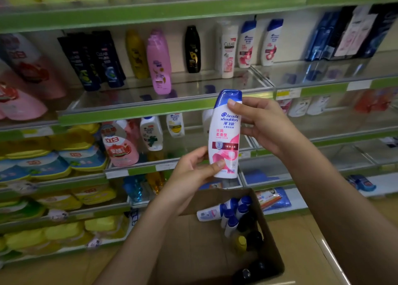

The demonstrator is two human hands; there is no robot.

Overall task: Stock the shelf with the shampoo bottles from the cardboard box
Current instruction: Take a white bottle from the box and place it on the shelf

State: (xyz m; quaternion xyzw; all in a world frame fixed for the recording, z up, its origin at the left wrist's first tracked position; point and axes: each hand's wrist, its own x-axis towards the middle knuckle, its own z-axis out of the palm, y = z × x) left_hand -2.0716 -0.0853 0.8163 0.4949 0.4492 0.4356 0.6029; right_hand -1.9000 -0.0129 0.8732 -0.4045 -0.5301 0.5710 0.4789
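While the left hand (195,169) pinches the base of the shampoo bottle (225,134) between thumb and curled fingers, the right hand (261,123) grips its blue-capped top. Green-edged shelves (150,110) stand beyond, the cardboard box (206,248) near below. Upright, white with pink swirl.

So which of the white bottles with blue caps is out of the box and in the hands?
The upright bottle with the pink label: the left hand grips its base, the right hand its top. The others lie in the box.
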